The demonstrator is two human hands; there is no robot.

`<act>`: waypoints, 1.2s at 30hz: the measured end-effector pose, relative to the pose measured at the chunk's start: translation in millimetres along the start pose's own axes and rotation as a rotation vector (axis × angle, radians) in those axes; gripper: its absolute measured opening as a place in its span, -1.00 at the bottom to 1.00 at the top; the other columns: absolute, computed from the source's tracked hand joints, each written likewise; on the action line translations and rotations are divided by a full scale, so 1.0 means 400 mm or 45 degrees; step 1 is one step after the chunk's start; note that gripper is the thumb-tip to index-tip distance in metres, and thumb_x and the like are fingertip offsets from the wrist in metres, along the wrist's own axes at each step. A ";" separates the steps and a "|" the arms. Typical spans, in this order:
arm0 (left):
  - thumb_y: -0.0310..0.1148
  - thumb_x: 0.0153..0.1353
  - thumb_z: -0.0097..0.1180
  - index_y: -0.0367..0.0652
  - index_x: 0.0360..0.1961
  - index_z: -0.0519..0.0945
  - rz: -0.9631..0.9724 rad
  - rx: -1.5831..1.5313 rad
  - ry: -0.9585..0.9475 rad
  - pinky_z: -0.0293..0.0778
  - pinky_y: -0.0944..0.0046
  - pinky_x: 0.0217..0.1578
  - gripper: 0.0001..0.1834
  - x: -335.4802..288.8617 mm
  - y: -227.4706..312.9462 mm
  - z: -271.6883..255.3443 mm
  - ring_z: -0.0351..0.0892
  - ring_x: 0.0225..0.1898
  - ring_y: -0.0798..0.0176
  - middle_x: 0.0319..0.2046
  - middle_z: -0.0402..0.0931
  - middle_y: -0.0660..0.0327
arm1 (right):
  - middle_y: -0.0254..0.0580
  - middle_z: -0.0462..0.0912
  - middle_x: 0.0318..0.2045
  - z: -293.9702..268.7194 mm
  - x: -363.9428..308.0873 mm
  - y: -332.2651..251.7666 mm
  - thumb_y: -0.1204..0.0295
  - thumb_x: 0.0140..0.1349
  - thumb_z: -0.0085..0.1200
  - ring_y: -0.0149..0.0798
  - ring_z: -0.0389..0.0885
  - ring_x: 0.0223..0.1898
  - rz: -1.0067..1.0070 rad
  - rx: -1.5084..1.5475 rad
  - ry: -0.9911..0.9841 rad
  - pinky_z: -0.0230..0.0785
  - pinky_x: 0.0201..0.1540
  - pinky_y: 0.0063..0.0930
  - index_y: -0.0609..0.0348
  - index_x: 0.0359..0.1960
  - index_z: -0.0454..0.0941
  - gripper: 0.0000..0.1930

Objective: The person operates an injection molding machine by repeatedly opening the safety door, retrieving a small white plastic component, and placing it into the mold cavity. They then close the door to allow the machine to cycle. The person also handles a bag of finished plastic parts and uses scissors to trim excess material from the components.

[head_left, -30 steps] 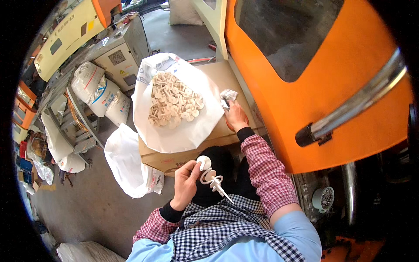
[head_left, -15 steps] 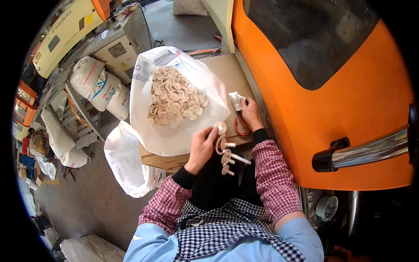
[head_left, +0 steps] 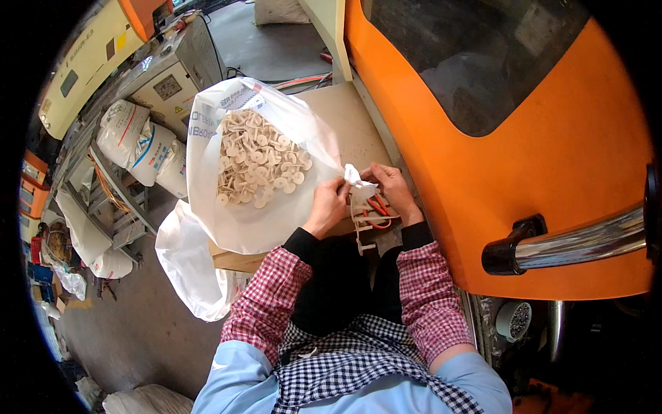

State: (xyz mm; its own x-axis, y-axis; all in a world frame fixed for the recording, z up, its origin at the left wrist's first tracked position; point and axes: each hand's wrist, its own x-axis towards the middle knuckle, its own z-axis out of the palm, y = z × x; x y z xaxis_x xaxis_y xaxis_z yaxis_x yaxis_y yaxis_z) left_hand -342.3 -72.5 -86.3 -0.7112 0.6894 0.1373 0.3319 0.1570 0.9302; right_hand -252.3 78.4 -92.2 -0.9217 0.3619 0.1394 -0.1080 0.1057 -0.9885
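My left hand point(head_left: 326, 209) is closed on a beige moulded plastic strip point(head_left: 358, 231) with discs and pegs, which hangs down below the fingers. Close beside it, my right hand point(head_left: 396, 190) pinches a crumpled white cloth or tissue point(head_left: 360, 185). That cloth lies against the upper end of the strip, and the exact contact is hidden by the fingers. Under my right hand rests a red-handled hand tool point(head_left: 379, 209), its jaws not visible. To the left, an open white plastic bag point(head_left: 317, 131) holds a heap of beige disc-shaped pieces point(head_left: 258, 162).
A cardboard surface point(head_left: 345, 114) supports the bag. The orange machine point(head_left: 552, 131) with a chrome handle point(head_left: 586, 238) borders my right side. A second white bag point(head_left: 189, 259) hangs at the left, near stacked sacks point(head_left: 141, 141). A white tub point(head_left: 514, 321) stands at lower right.
My left hand has moved the plastic strip toward my right hand. The white cloth, previously apart from the strip, now meets its top end. The whole view has shifted slightly.
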 end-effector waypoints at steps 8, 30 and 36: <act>-0.46 0.17 0.00 -0.36 -0.25 0.51 0.101 0.024 -0.061 0.38 0.24 -0.47 -0.81 -0.035 0.063 -0.033 0.43 -0.58 0.10 -0.56 0.49 -0.06 | -0.23 0.62 -0.40 0.026 -0.011 -0.100 0.48 0.09 0.11 -0.46 0.52 -0.36 0.130 -0.083 -0.072 0.38 -0.29 -0.59 0.35 -0.29 0.57 -0.81; -0.40 0.27 -0.04 -0.29 -0.52 0.43 -0.119 -0.730 -0.134 0.16 0.46 -0.62 -0.77 -0.133 0.149 -0.088 0.24 -0.61 0.53 -0.67 0.32 0.37 | -0.30 0.60 -0.43 0.114 -0.120 -0.170 0.51 0.17 0.05 -0.48 0.53 -0.42 0.170 0.627 0.328 0.39 -0.39 -0.65 0.27 -0.34 0.57 -0.90; -0.40 0.30 -0.08 -0.19 -0.56 0.35 -0.080 -0.759 -0.030 0.07 0.53 -0.67 -0.74 -0.158 0.190 -0.098 0.15 -0.65 0.60 -0.69 0.25 0.43 | -0.28 0.61 -0.44 0.110 -0.144 -0.244 0.53 0.15 0.08 -0.50 0.52 -0.41 0.061 0.147 0.125 0.37 -0.32 -0.65 0.34 -0.35 0.58 -0.89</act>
State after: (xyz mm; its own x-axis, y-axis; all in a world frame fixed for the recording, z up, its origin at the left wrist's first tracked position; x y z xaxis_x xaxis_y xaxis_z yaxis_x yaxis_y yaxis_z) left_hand -296.6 -131.8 -10.9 -0.7021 0.7081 0.0749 -0.1200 -0.2213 0.9678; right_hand -204.9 6.7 -6.5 -0.8865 0.4535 0.0914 -0.1122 -0.0192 -0.9935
